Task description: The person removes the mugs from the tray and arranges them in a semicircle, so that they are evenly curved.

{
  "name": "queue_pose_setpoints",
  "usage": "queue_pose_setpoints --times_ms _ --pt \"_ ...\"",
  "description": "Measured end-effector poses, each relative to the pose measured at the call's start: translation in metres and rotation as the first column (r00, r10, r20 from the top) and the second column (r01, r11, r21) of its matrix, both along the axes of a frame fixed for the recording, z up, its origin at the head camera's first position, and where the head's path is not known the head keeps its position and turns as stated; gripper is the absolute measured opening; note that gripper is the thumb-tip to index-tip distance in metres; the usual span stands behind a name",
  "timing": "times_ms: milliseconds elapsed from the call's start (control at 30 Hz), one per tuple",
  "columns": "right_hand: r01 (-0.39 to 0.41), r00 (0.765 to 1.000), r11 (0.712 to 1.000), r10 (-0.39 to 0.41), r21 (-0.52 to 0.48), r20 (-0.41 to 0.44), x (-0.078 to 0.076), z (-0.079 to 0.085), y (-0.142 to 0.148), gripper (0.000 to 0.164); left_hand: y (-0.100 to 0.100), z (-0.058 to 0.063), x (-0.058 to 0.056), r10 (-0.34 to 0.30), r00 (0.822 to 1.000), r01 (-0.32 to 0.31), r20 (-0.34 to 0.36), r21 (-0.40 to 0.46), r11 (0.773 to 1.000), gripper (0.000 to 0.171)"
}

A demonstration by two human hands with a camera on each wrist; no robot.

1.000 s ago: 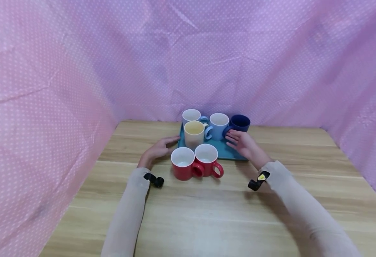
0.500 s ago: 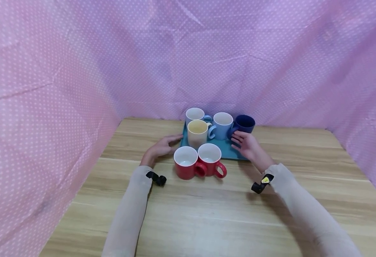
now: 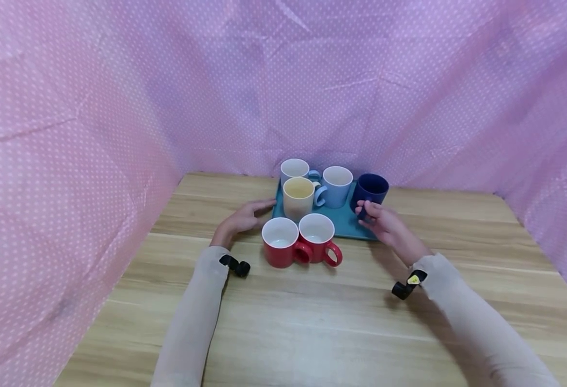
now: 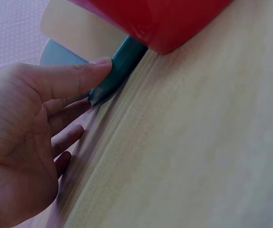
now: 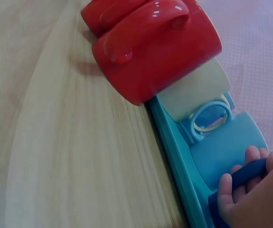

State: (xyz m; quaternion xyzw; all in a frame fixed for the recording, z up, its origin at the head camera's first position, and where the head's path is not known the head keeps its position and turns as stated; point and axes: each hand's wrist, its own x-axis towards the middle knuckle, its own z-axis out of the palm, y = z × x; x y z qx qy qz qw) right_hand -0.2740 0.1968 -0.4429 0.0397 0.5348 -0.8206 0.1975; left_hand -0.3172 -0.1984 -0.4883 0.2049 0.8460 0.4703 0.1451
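Note:
My right hand grips the handle of the dark blue mug, which stands at the right end of the teal tray. The right wrist view shows fingers wrapped around that dark blue handle. Against the tray's left edge rests my left hand, its fingers mostly straight and the thumb touching the rim in the left wrist view. Two light blue mugs and a cream mug stand upright on the tray.
Two red mugs stand side by side just in front of the tray, handles to the right. A pink dotted cloth hangs behind and at the sides of the wooden table.
My right hand has closed around the dark blue mug's handle. That mug has shifted slightly right, away from the light blue one, and its handle has turned toward me. The left hand stays at the tray.

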Motion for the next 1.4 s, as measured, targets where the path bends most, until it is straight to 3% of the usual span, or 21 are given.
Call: queue_pose_setpoints --times_ms 600,967,1400 --pt "-0.004 0.993 0.991 0.019 0.136 -0.113 0.004 0.000 0.017 0.032 -0.001 0.001 0.003 0.015 1.000 -0.015 0.014 0.016 1.000 0.062" --pt "-0.084 0.984 0.988 0.103 0.133 -0.143 -0.001 0.002 0.034 0.032 0.000 0.001 0.001 0.015 1.000 -0.016 0.027 0.010 1.000 0.063" --pt "-0.080 0.969 0.976 0.123 0.200 -0.215 -0.004 -0.002 0.047 0.037 0.000 -0.002 0.003 0.027 0.999 -0.029 0.045 0.039 0.999 0.063"
